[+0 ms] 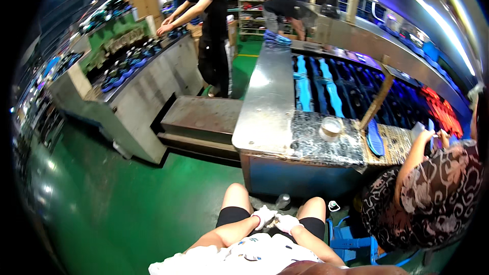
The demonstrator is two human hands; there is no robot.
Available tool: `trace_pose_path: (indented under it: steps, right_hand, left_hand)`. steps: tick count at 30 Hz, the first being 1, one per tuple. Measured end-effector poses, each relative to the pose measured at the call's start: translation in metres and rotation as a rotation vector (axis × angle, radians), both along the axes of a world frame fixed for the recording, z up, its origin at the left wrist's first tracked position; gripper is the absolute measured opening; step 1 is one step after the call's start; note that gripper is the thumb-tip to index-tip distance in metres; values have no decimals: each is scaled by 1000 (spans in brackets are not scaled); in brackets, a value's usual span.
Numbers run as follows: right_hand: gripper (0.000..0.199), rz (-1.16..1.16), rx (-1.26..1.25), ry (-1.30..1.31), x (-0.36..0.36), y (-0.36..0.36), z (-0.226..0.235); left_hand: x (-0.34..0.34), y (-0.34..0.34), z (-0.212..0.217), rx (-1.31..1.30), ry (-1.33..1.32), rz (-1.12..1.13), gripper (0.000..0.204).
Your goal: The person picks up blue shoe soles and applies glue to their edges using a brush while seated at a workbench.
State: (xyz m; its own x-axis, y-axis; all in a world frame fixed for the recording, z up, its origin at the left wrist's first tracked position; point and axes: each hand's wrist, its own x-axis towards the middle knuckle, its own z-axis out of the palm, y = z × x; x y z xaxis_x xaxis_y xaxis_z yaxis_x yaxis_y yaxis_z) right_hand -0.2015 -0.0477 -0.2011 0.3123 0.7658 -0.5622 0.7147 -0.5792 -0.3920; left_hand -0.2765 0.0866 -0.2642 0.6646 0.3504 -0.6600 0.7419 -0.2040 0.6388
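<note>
My left hand [264, 216] and my right hand [287, 223], both in white gloves, meet low over my lap between my knees. The fingers of each are curled in and drawn close together. Something small and pale shows between them, too small to name. Past my hands, a clear bottle [282, 201] stands on the floor near the base of the metal-topped workbench [265, 104]. Neither hand touches the bench.
On the bench are a round tub [330, 129], a blue shoe sole [375, 138] and rows of dark and light-blue soles. A co-worker in a patterned top [433, 193] sits at right by a blue stool [351, 239]. Another person [211, 35] stands at a second bench, left.
</note>
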Motion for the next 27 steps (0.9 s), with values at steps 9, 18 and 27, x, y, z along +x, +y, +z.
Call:
trace_pose_path:
  steps: [9, 18, 27]
  right_hand:
    - [44, -9, -12, -5, 3, -2, -17]
    - [41, -25, 30, 20, 5, -8, -24]
    - [39, -25, -54, 18, 2, -4, 0]
  left_hand:
    - [0, 1, 26, 88, 34, -106, 62]
    - [7, -1, 40, 20, 32, -252, 45]
    - [4, 4, -34, -6, -28, -154, 53]
